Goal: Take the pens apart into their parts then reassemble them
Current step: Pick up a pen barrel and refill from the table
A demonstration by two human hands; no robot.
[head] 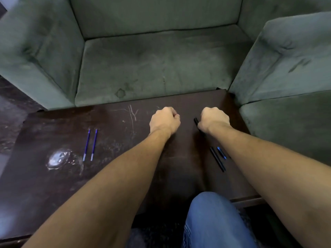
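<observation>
Our right hand [214, 119] grips a slim black plastic pen barrel [196, 121] over the dark wooden table [53, 176]; our left hand [164, 120] is curled, whether holding anything we cannot tell.

scratched dark wooden table [53, 185], grey-green sofa [161, 59] behind it, blue-jeaned knee [211, 217] below

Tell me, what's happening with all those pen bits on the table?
A person works at a dark brown wooden table with pens in pieces. The right hand grips a black pen barrel. The left hand is curled into a fist beside it; whether it holds a part is hidden. Two thin blue ink refills lie side by side on the left. Another black barrel and a short blue-tipped piece lie by the right forearm.
</observation>
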